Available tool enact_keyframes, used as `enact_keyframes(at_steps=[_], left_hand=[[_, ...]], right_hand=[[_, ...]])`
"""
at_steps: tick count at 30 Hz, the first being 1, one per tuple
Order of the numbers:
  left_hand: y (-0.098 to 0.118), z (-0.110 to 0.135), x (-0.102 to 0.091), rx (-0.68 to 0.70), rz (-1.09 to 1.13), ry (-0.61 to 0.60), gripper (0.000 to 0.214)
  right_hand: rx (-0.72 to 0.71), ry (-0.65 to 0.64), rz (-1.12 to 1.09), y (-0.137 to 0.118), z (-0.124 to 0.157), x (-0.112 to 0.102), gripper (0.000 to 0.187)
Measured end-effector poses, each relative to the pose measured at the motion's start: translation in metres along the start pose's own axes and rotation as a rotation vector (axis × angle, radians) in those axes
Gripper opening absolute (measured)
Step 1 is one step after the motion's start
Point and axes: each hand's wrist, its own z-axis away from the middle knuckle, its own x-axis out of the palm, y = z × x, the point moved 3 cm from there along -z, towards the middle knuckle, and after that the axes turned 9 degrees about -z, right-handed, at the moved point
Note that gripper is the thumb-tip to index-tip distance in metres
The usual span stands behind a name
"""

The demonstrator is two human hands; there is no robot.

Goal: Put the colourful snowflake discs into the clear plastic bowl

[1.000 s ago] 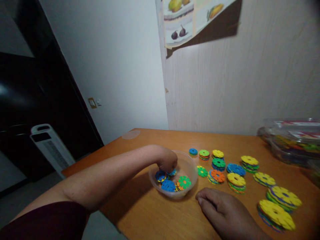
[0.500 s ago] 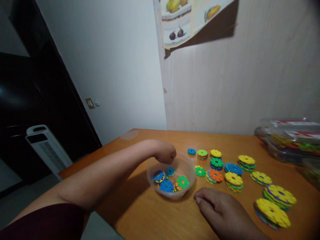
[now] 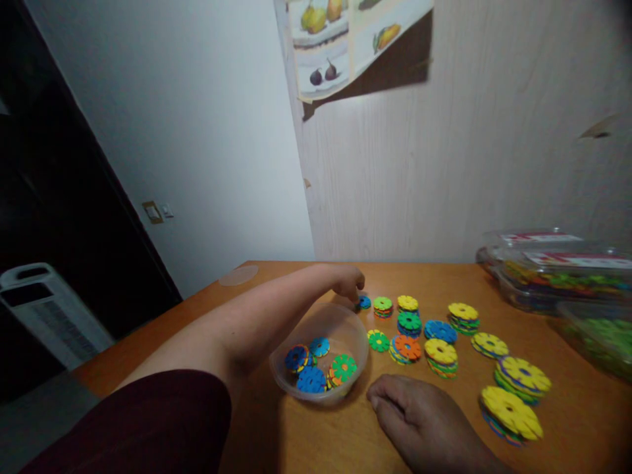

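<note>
My left hand (image 3: 349, 283) reaches over the far side of a clear plastic bowl (image 3: 363, 352). Its bent fingers are at the left edge of a small stack of blue flower-shaped discs (image 3: 365, 302) on the table, and part of the stack is hidden behind them. Inside the bowl lie several discs, among them a blue disc (image 3: 312, 380) and a green disc (image 3: 344, 368). My right hand (image 3: 412, 415) rests on the table just right of the bowl, fingers curled in, with nothing visible in it. Beyond it stands a stack topped by an orange disc (image 3: 407, 347).
More disc stacks spread rightward, including a yellow-topped stack (image 3: 511, 413) near the front. Clear plastic boxes (image 3: 553, 270) with colourful pieces stand at the right. A clear round lid (image 3: 238, 275) lies at the table's far left corner. A wall is behind the table (image 3: 306, 434).
My left hand has moved from over the bowl to the blue disc stack behind it, away and to the right. My right hand stays resting on the table. The view has turned slightly right.
</note>
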Motion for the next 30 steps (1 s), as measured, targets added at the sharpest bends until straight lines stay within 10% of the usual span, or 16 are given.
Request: enact_keyframes(at_steps=[15, 30], left_hand=[[0.005, -0.027, 0.011, 0.050, -0.112, -0.037, 0.046], [-0.010, 0.121, -0.017, 0.050, 0.039, 0.217, 0.041]], right_hand=[[-0.013, 0.014, -0.003, -0.001, 0.001, 0.000, 0.027], [0.064, -0.051, -0.047, 0.002, 0.000, 0.000, 0.032]])
